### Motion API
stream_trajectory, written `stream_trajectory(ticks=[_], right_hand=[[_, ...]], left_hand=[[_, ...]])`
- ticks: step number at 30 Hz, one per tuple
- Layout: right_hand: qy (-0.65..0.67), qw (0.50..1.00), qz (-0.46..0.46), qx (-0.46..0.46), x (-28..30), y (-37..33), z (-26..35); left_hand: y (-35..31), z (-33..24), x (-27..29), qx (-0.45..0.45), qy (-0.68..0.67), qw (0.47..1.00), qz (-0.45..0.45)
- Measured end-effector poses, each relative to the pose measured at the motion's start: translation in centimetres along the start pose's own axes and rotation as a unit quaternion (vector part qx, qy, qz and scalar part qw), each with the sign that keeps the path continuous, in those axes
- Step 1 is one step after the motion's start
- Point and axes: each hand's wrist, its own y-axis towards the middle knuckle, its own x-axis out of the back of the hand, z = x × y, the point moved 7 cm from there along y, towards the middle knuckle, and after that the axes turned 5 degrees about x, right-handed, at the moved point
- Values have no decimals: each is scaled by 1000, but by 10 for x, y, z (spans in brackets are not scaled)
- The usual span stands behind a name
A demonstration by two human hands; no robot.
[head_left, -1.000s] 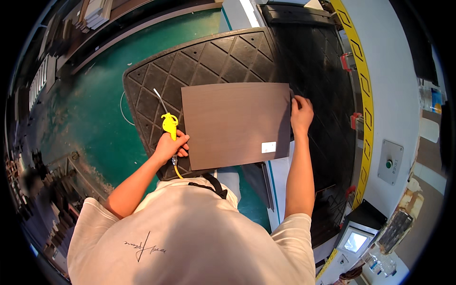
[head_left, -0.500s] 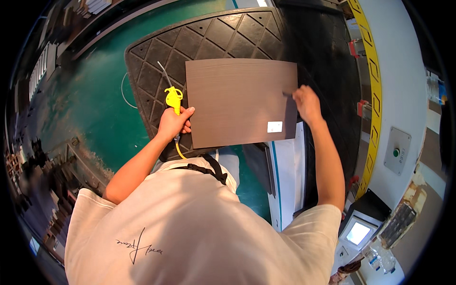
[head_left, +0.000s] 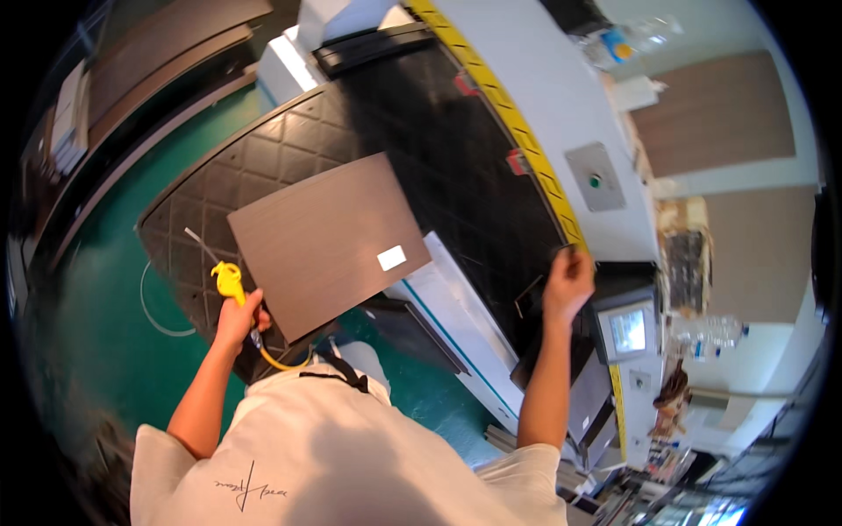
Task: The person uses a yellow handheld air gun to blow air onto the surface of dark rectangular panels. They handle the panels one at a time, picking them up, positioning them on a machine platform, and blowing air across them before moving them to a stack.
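My left hand is closed round a yellow air blow gun, its thin nozzle pointing up and left. The same hand's fingers are at the left edge of a brown wood-grain panel, a flat rectangle with a small white label near its right side. Whether they grip the panel too, I cannot tell. My right hand is off the panel, over the right side of the black belt surface, with fingers pinched together. Something small and dark shows at its fingertips, too blurred to name.
A yellow-marked strip borders the machine, which carries a green button and a lit screen. Plastic bottles stand at the right. A yellow hose trails from the blow gun. Boards are stacked at the far left.
My view has turned to the right. The right hand has moved from the panel's right edge toward the machine's side and screen. The left hand keeps the blow gun beside the panel.
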Motion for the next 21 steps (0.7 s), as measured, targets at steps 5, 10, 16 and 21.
stream_trajectory(ticks=[5,10,16,21], right_hand=[[-114,980,-147,70,98,118,-18],[-245,969,24,11,94,179,-120],[14,992,84,-95,23,109,-1],[526,655,536,-88,-110,-149,186]], left_hand=[[-45,0,-21,37,99,989,103],[-87,-4,-56,60,118,970,202],[-98,-43,-98,9,-144,973,178],[-116,-67,-179,93,-154,875,449]])
